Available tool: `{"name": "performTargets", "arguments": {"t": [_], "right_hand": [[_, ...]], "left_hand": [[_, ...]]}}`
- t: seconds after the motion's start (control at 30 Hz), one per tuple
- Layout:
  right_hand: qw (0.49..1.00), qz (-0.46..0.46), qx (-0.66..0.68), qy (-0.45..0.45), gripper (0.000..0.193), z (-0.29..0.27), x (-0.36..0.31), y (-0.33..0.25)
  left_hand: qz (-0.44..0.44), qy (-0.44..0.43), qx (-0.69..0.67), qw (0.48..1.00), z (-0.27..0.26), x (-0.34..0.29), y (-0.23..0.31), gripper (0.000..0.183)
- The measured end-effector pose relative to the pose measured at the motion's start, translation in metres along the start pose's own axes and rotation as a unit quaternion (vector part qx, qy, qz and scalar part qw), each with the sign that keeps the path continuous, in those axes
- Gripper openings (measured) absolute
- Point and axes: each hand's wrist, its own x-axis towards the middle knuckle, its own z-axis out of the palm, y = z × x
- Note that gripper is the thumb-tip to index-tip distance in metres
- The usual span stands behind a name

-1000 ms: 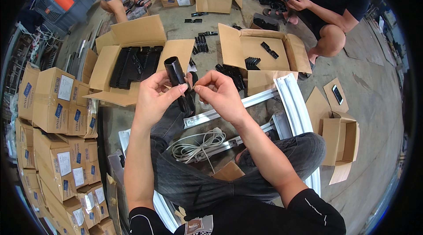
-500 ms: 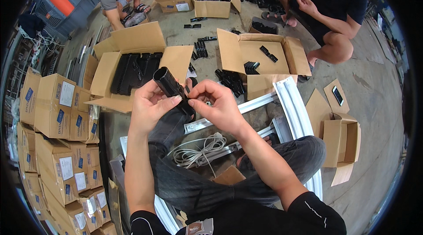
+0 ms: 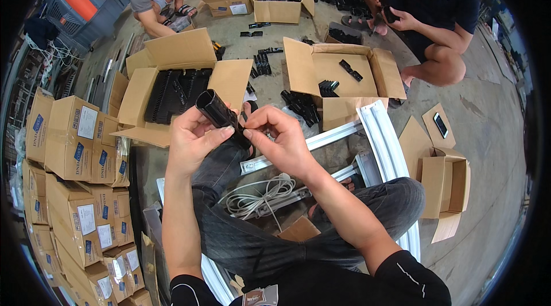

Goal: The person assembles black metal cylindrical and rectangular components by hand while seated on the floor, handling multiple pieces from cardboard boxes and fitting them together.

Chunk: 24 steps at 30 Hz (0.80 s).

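My left hand (image 3: 189,140) grips a black hollow plastic tube-shaped part (image 3: 215,109), tilted with its open end up and to the left. My right hand (image 3: 275,136) pinches the lower end of the same part with thumb and fingers; what lies under those fingertips is hidden. Both hands are held above my lap, over an open cardboard box (image 3: 138,93) filled with rows of similar black parts (image 3: 175,92).
A second open box (image 3: 313,68) with a few black parts lies ahead right. Stacked sealed cartons (image 3: 74,151) stand at left. White metal rails (image 3: 387,145) and a coiled grey cable (image 3: 255,197) lie by my legs. Two other people (image 3: 436,13) sit beyond, handling black parts.
The black part has tilted further, its open end swinging up and left. My right hand has closed in on its lower end, and both hands have drifted slightly lower.
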Motion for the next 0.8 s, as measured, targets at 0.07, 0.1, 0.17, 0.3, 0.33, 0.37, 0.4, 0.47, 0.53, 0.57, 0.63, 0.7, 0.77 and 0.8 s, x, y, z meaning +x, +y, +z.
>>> {"name": "performTargets", "arguments": {"t": [0.07, 0.1, 0.17, 0.3, 0.33, 0.37, 0.4, 0.47, 0.53, 0.57, 0.63, 0.7, 0.77, 0.8], "right_hand": [[0.999, 0.009, 0.051, 0.012, 0.009, 0.001, -0.001, 0.005], [0.999, 0.009, 0.052, 0.012, 0.009, 0.003, -0.002, 0.006], [0.997, 0.037, 0.065, 0.017, 0.008, 0.005, -0.003, 0.007], [0.997, 0.035, 0.058, 0.025, 0.008, 0.007, -0.003, 0.006], [0.999, 0.03, 0.037, 0.026, 0.008, 0.007, -0.004, 0.007], [0.999, 0.025, 0.015, 0.027, 0.008, 0.007, -0.004, 0.007], [0.999, 0.026, 0.014, 0.027, 0.008, 0.008, -0.004, 0.007], [0.999, 0.002, -0.024, 0.039, 0.012, 0.011, -0.004, 0.005], [0.996, -0.034, -0.067, 0.048, 0.017, 0.009, -0.004, 0.001], [0.99, -0.068, -0.11, 0.055, 0.023, 0.008, -0.005, 0.0], [0.972, -0.127, -0.186, 0.065, 0.027, 0.012, -0.001, 0.005], [0.945, -0.184, -0.259, 0.075, 0.032, 0.013, -0.004, 0.016], [0.963, -0.088, -0.248, 0.048, 0.042, 0.014, -0.012, 0.032], [0.964, -0.088, -0.248, 0.047, 0.042, 0.013, -0.013, 0.034]], "left_hand": [[0.002, 0.004, -0.008, 1.0, 0.001, 0.001, 0.0, 0.038], [0.003, 0.008, -0.017, 1.0, 0.001, 0.001, -0.001, 0.038], [0.003, 0.009, -0.02, 1.0, 0.0, 0.0, -0.002, 0.038], [0.003, 0.007, -0.008, 1.0, 0.0, 0.001, -0.002, 0.037], [0.003, 0.007, -0.008, 1.0, 0.001, 0.001, -0.001, 0.037], [-0.002, 0.013, -0.002, 1.0, 0.002, 0.001, 0.0, 0.036], [-0.007, 0.019, 0.004, 1.0, 0.003, 0.001, -0.001, 0.036], [-0.015, 0.044, 0.001, 0.999, 0.006, 0.002, -0.003, 0.033], [-0.023, 0.067, 0.004, 0.998, 0.014, 0.005, -0.004, 0.031], [-0.045, 0.095, -0.009, 0.994, 0.018, 0.007, -0.007, 0.029], [-0.067, 0.127, -0.024, 0.989, 0.02, 0.008, -0.014, 0.028], [-0.107, 0.185, -0.055, 0.975, 0.024, 0.009, -0.022, 0.025], [-0.108, 0.191, -0.048, 0.974, 0.028, 0.008, -0.027, 0.021], [-0.11, 0.192, -0.033, 0.975, 0.029, 0.008, -0.028, 0.021]]}}
